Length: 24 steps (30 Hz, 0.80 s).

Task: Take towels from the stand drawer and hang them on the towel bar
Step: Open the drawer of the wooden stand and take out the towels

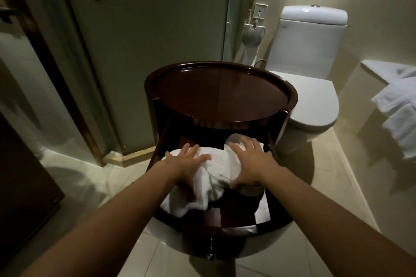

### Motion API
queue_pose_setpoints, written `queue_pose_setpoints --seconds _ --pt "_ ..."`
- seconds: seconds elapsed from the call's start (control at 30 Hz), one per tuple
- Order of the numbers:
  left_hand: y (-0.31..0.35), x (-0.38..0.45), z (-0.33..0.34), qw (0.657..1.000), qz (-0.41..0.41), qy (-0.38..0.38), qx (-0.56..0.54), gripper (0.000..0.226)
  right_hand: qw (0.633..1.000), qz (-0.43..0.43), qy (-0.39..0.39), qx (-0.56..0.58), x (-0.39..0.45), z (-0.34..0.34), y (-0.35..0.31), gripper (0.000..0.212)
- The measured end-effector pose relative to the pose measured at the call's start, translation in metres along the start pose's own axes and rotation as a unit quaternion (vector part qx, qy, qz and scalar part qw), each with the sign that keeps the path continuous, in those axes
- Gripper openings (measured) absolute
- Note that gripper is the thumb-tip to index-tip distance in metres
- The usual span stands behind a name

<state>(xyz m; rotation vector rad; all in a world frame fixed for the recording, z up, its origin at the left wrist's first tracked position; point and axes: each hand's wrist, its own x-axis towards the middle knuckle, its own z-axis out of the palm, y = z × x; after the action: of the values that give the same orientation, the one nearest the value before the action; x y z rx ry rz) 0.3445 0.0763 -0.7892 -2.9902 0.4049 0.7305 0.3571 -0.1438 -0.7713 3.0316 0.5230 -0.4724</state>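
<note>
A dark round wooden stand [221, 94] has its drawer [238, 228] pulled open toward six o'clock. A rumpled white towel [216, 171] lies inside it. The left hand [188, 163] presses flat on the towel's nine o'clock side, fingers spread open. The right hand [251, 159] rests at its three o'clock side, fingers splayed, gripping nothing. At two o'clock stands a white toilet [310, 87].

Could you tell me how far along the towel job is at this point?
Done: the drawer of the stand is pulled open. In hand: the left hand and right hand rest spread on the white towel inside it, no grip closed yet. Left: lifting it out and hanging it; no towel bar is in view.
</note>
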Motion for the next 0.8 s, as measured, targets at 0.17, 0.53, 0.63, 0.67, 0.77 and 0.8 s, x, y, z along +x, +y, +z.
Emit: queue_pose_setpoints --seconds 0.17,0.53,0.63,0.67,0.77,0.8 --pt "-0.009 0.020 0.016 0.999 -0.002 0.032 -0.018 0.143 0.997 0.021 -0.067 0.044 0.031 0.026 0.007 0.137" --pt "0.002 -0.001 -0.004 0.995 -0.010 0.069 -0.077 0.104 0.991 -0.023 -0.004 0.132 0.022 0.008 -0.009 0.057" --pt "0.004 -0.025 -0.049 0.994 -0.015 0.053 -0.096 0.100 0.986 -0.013 -0.017 0.166 0.005 -0.037 -0.008 0.055" --pt "0.005 -0.033 -0.070 0.994 -0.016 0.051 -0.097 0.100 0.984 -0.014 -0.019 0.176 -0.001 -0.058 -0.007 0.058" --pt "0.005 -0.054 -0.143 0.993 -0.017 0.056 -0.098 0.097 0.981 -0.022 -0.026 0.193 -0.011 -0.130 -0.002 0.061" --pt "0.004 -0.059 -0.169 0.993 -0.017 0.061 -0.098 0.096 0.981 -0.022 -0.023 0.191 -0.013 -0.157 0.001 0.060"
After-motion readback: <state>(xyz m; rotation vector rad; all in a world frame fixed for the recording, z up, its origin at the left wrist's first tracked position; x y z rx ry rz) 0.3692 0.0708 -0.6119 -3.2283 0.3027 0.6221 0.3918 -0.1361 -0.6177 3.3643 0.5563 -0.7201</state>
